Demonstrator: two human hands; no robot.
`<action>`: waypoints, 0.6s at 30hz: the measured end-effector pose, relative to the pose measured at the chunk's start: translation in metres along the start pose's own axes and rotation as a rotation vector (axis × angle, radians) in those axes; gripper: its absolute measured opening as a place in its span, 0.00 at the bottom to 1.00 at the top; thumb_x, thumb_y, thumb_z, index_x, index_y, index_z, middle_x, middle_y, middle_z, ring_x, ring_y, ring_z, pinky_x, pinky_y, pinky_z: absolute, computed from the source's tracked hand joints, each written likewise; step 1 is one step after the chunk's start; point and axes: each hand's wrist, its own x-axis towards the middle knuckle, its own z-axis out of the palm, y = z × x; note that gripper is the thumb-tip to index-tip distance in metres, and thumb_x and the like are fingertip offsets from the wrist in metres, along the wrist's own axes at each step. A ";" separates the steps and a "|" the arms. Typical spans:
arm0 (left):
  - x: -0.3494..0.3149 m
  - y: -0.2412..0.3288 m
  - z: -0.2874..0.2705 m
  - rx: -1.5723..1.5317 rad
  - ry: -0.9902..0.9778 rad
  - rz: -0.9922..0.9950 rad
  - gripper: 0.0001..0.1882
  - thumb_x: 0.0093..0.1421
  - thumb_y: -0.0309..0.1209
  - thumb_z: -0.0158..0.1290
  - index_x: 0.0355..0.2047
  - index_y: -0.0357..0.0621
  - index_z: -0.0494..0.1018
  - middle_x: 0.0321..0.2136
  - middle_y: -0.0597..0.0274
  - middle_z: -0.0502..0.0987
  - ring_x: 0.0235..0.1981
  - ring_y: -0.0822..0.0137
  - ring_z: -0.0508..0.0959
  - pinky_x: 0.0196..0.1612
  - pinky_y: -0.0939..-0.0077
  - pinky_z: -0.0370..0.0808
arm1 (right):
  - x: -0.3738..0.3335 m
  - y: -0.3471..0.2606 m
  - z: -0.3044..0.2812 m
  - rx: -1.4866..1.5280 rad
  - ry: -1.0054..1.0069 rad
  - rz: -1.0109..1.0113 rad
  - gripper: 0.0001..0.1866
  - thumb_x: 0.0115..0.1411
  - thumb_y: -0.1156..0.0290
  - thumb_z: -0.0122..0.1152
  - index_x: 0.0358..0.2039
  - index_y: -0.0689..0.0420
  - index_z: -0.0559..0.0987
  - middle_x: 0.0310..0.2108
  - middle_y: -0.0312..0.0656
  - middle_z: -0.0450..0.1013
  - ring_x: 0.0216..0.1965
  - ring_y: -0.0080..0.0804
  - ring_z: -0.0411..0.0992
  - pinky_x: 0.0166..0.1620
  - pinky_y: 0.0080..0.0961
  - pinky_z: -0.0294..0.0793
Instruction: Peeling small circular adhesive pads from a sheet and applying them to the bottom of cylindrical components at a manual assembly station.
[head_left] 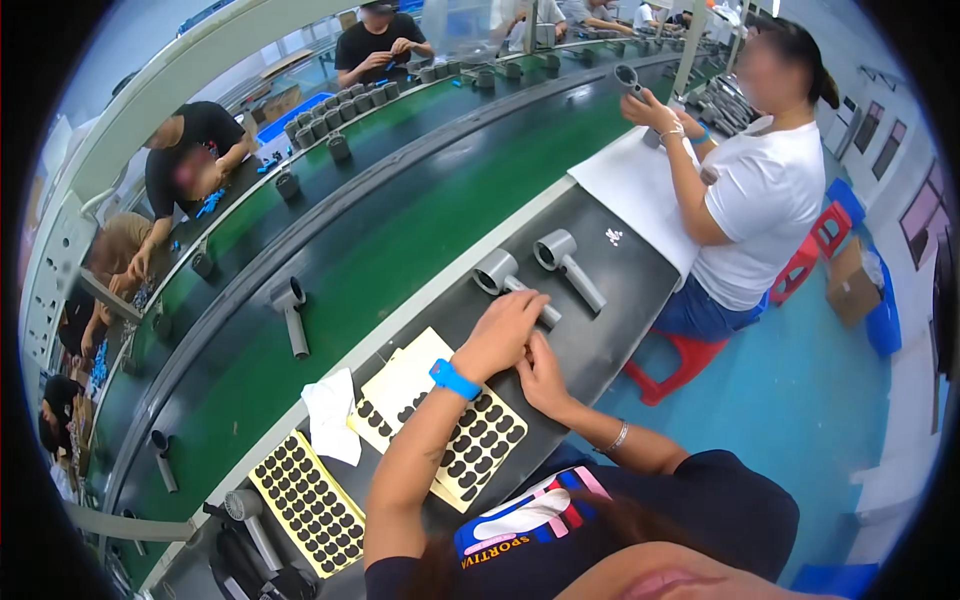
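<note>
A grey hair dryer housing [492,271] lies on the dark bench in front of me, its round barrel toward the belt. My left hand [503,328], with a blue wristband, is closed over its handle from the near side. My right hand [543,377] is closed right beside it, fingertips close to the left fingers; anything between them is hidden. A second grey hair dryer housing [568,262] lies just to the right. Beneath my left forearm are sheets of black stickers [484,442] on pale yellow backing.
Another sticker sheet [312,503] and a white cloth [333,413] lie left. A green conveyor belt [390,235] carries a grey housing [291,312]. At right, a co-worker in white [765,180] holds a housing beside a white sheet [640,190]. Small pale pieces [614,237] lie on the bench.
</note>
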 end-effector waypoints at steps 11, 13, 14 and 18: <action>0.049 -0.043 0.031 0.304 -0.364 0.092 0.22 0.47 0.19 0.55 0.44 0.47 0.74 0.41 0.58 0.77 0.43 0.57 0.75 0.58 0.58 0.63 | -0.004 -0.025 -0.004 -0.174 -0.252 -0.102 0.05 0.59 0.82 0.55 0.36 0.61 0.70 0.29 0.41 0.70 0.29 0.27 0.69 0.36 0.22 0.70; 0.040 -0.043 0.019 0.290 -0.204 0.139 0.18 0.48 0.19 0.55 0.41 0.45 0.75 0.35 0.59 0.78 0.37 0.59 0.76 0.56 0.60 0.64 | -0.009 -0.025 0.001 -0.078 -0.232 -0.028 0.08 0.58 0.81 0.56 0.38 0.62 0.71 0.28 0.41 0.72 0.29 0.26 0.71 0.37 0.22 0.71; 0.036 -0.040 0.004 0.095 -0.046 0.113 0.18 0.47 0.19 0.55 0.41 0.44 0.74 0.35 0.57 0.78 0.37 0.57 0.76 0.54 0.61 0.66 | -0.010 -0.024 0.000 -0.037 -0.209 0.013 0.09 0.58 0.81 0.56 0.40 0.62 0.71 0.28 0.41 0.73 0.30 0.26 0.71 0.37 0.22 0.71; -0.004 -0.016 -0.063 -0.191 0.333 -0.079 0.18 0.47 0.19 0.58 0.41 0.39 0.73 0.37 0.52 0.78 0.38 0.54 0.78 0.44 0.66 0.73 | -0.003 -0.021 -0.005 -0.073 -0.228 0.097 0.08 0.58 0.79 0.58 0.39 0.64 0.75 0.28 0.39 0.74 0.30 0.24 0.71 0.39 0.20 0.71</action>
